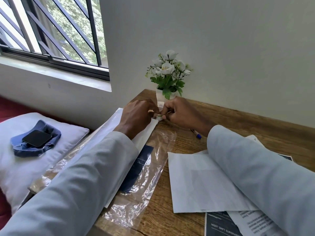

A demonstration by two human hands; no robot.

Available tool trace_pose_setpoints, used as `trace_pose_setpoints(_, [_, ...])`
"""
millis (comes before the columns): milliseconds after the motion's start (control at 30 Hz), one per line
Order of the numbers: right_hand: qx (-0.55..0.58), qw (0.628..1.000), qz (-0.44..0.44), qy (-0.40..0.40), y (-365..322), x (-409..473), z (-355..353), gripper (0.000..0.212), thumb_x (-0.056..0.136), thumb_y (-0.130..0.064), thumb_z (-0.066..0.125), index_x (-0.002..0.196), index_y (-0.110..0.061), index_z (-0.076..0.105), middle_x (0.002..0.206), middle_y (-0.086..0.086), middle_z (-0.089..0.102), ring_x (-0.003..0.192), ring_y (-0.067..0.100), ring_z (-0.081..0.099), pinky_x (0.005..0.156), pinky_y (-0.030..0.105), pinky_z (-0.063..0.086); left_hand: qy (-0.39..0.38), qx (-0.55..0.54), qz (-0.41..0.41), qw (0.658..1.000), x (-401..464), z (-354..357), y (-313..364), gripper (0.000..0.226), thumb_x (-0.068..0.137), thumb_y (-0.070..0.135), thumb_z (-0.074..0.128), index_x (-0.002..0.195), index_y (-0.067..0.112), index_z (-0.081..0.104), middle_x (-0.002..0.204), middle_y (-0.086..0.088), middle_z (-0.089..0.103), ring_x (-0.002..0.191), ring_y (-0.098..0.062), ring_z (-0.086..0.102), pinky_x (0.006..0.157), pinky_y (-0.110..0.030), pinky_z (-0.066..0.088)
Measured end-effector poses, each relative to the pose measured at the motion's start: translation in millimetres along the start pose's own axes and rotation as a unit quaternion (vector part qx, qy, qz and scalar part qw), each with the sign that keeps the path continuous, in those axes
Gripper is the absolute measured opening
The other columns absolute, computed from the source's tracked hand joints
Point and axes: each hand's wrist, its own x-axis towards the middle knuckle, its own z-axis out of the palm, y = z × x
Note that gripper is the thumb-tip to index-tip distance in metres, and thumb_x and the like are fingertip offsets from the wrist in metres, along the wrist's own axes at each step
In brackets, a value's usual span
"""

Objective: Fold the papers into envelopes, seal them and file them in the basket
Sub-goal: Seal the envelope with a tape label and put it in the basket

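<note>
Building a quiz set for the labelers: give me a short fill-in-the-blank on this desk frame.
1. The black phone lies on a crumpled ____ cloth on the pillow.
2. The pot of white flowers stands on the ____.
3. Both hands, left and right, pinch a small ____ roll.

Missing words: blue; desk; white

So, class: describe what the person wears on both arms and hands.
Both arms wear long, loose sleeves of pale grey-blue cloth, the left sleeve and right sleeve ending at the wrists. The left hand and right hand are bare: no gloves, and no rings or watch visible.
</note>
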Motion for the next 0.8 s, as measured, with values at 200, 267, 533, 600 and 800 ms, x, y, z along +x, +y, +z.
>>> trace_pose_setpoints(200, [0.005,1.0,0.004,-0.021,3,0,-1,0.017,0.08,0.0,0.072,0.08,-0.016,0.074,0.081,-0.007,0.068,0.08,0.007,0.062,0.078,0.026,0.052,-0.007,-0.007,-0.001,1.0,1,2,-1,0.041,0.082,-0.003,0.063,0.107,0.026,0.074,0.12,0.004,0.068,0.105,-0.021,0.063,0.085,-0.036,0.055])
trace_pose_setpoints(267, [0.01,1.0,0.005,-0.026,3,-1,-1,0.02,0.08,-0.001,0.073,0.078,-0.021,0.072,0.08,-0.009,0.067,0.081,0.009,0.063,0.078,0.026,0.052,-0.005,-0.006,0.001,1.0,1,2,-2,0.039,0.083,-0.002,0.063,0.108,0.027,0.074,0.12,0.005,0.068,0.106,-0.02,0.063,0.086,-0.034,0.055])
trace_pose_setpoints(533, [0.029,0.998,0.018,-0.054,-3,-2,-9,0.015,0.082,-0.004,0.073,0.079,-0.019,0.071,0.087,-0.002,0.069,0.085,0.014,0.063,0.079,0.034,0.054,-0.002,-0.007,0.009,1.0,0,4,-3,0.038,0.083,0.0,0.066,0.107,0.027,0.074,0.118,0.005,0.068,0.103,-0.021,0.064,0.083,-0.037,0.056])
trace_pose_setpoints(600, [0.027,0.999,0.015,-0.038,-5,-3,-10,0.009,0.082,-0.007,0.072,0.087,-0.015,0.074,0.089,-0.002,0.07,0.084,0.013,0.063,0.078,0.033,0.053,0.001,-0.007,0.01,1.0,-2,3,-2,0.036,0.084,0.0,0.064,0.109,0.025,0.074,0.118,0.004,0.068,0.103,-0.022,0.064,0.083,-0.038,0.056])
trace_pose_setpoints(800, [0.064,0.997,0.024,0.037,-20,-19,-41,0.011,0.083,-0.01,0.074,0.094,-0.01,0.074,0.091,0.004,0.075,0.085,0.018,0.07,0.081,0.033,0.059,-0.012,0.016,-0.006,1.0,-2,1,3,0.039,0.086,0.0,0.06,0.117,0.022,0.069,0.123,0.002,0.065,0.108,-0.02,0.061,0.074,-0.02,0.041])
